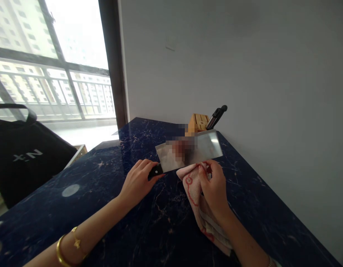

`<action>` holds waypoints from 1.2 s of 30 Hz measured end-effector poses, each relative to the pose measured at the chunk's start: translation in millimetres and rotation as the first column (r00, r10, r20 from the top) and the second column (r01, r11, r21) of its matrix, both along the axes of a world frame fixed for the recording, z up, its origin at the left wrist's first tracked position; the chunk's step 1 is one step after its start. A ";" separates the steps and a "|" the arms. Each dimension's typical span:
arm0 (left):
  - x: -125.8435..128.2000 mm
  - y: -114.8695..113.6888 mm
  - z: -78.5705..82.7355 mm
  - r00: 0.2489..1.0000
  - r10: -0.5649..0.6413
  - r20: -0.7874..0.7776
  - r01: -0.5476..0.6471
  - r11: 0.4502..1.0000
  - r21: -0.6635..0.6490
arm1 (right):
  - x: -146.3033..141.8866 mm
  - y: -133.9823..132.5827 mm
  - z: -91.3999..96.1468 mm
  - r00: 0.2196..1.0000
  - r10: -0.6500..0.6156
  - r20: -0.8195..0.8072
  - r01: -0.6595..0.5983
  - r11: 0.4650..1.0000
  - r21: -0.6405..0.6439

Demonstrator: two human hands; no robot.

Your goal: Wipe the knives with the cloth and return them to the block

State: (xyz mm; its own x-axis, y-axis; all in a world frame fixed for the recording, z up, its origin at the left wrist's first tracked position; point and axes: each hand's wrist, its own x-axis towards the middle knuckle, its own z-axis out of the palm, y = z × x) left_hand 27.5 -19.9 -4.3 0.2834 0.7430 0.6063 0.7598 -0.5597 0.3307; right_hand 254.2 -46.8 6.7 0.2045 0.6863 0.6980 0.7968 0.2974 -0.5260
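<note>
A wide-bladed cleaver (207,142) is held up over the dark table, its shiny blade stretching to the right. My left hand (139,180) is closed around its black handle. Part of the blade's face is blurred by pixelation. My right hand (214,181) pinches a pink towel (192,189) with red line markings just at the blade's lower edge. From that hand the towel hangs down toward the table. Whether its cloth presses on the steel there is hard to see.
The blue marble-patterned table (105,207) carries a wooden knife block (200,121) with black-handled tools (217,115) beside the wall. A pale round spot (70,190) shows on its left side. A black bag (29,159) stands left, near the window.
</note>
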 end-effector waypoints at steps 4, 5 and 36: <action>2.1 -1.7 1.5 0.999 -0.011 -0.039 0.007 0.996 -0.091 | 1.2 0.7 -1.2 1.000 0.000 -0.001 0.000 1.000 -0.003; 2.9 -2.3 1.5 0.999 -0.010 -0.047 0.004 0.992 -0.125 | 1.7 1.1 -1.9 1.000 0.002 -0.005 -0.002 1.000 -0.005; 14.2 -9.1 -10.3 0.977 -0.051 -0.207 -0.037 0.914 -0.405 | 7.3 -5.5 17.9 0.983 -0.178 0.040 0.169 0.972 0.162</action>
State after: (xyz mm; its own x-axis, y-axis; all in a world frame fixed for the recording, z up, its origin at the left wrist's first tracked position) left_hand 41.7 -29.0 -14.6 0.3761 0.9088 0.1808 0.8327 -0.4171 0.3642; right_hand 261.5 -52.3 24.6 0.2701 0.5244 0.8075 0.8695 0.2274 -0.4384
